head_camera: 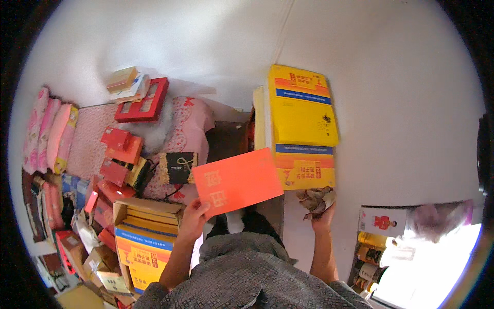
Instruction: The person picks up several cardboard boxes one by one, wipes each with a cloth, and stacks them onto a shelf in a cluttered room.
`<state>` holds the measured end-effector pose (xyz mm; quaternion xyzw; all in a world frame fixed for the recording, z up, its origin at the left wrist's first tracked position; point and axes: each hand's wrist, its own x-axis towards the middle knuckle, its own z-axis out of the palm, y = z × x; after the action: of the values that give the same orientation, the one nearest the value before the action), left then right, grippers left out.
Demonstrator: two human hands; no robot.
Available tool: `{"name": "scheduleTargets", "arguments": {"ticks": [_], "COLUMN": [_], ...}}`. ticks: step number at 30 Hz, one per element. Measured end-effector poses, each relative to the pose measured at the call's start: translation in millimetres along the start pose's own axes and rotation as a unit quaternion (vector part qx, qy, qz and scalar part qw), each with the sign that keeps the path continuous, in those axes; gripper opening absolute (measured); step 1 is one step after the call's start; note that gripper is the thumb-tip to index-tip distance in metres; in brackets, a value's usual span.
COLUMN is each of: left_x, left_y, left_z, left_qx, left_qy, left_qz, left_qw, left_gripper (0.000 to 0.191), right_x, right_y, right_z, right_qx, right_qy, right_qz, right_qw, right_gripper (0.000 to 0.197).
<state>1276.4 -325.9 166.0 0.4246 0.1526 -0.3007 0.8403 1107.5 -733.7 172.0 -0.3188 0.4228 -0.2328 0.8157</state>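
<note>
My left hand [196, 219] grips the lower left corner of a flat orange-red rectangle [243, 179], perhaps a card or thin box, with pale characters on it. It is tilted in front of my body. On the right, my right hand [324, 218] is closed around a crumpled grey-brown piece of paper or cloth [317, 200]. Just beyond that hand stand yellow printed cartons [303, 119] with blue and orange bands, against the white wall. An open cardboard box [146, 247], packed with flat yellow boxes, is beside my left forearm.
A bed with a pink patterned cover [90, 131] carries several red boxes [115, 172], a red case with windows [144, 102] and a black bag [180, 168]. Folded pink quilts [48, 131] lie far left. Small cartons [102, 258] crowd the lower left. Bottles [370, 255] stand lower right.
</note>
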Motion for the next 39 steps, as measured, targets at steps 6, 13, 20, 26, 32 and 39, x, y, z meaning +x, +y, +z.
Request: {"name": "scheduleTargets", "arguments": {"ticks": [6,13,20,26,32,39], "left_x": [1.6,-21.9,-40.1,-68.7,-70.3,-33.3], "left_y": [-5.9,-7.8,-37.7,-25.3,20.9,136.3], "left_z": [26.1,52.5,81.2,74.4,11.1,-93.2], "left_qx": [0.014,0.048,0.147,0.109,-0.067,0.035], "left_qy": [0.031,0.097,0.134,0.224,0.237,0.381], "left_qz": [0.019,0.014,0.101,0.114,0.136,0.233], "left_qw": [0.999,0.994,0.975,0.962,0.96,0.894], "left_gripper": [0.043,0.051,0.045,0.047,0.043,0.031], "right_x": [25.3,18.3,-44.7,33.3,116.1,54.0], "right_y": [-17.6,-30.2,70.6,120.6,104.8,79.6], "right_z": [29.5,111.1,192.8,211.8,179.5,144.4], "right_qx": [-0.045,-0.279,-0.556,-0.53,-0.637,-0.619], "right_qy": [-0.077,-0.184,-0.464,-0.346,-0.223,-0.194], "right_qz": [0.047,-0.025,-0.435,-0.413,-0.278,-0.18], "right_qw": [0.995,0.942,0.534,0.655,0.684,0.74], "right_gripper": [0.05,0.036,0.025,0.022,0.03,0.036]}}
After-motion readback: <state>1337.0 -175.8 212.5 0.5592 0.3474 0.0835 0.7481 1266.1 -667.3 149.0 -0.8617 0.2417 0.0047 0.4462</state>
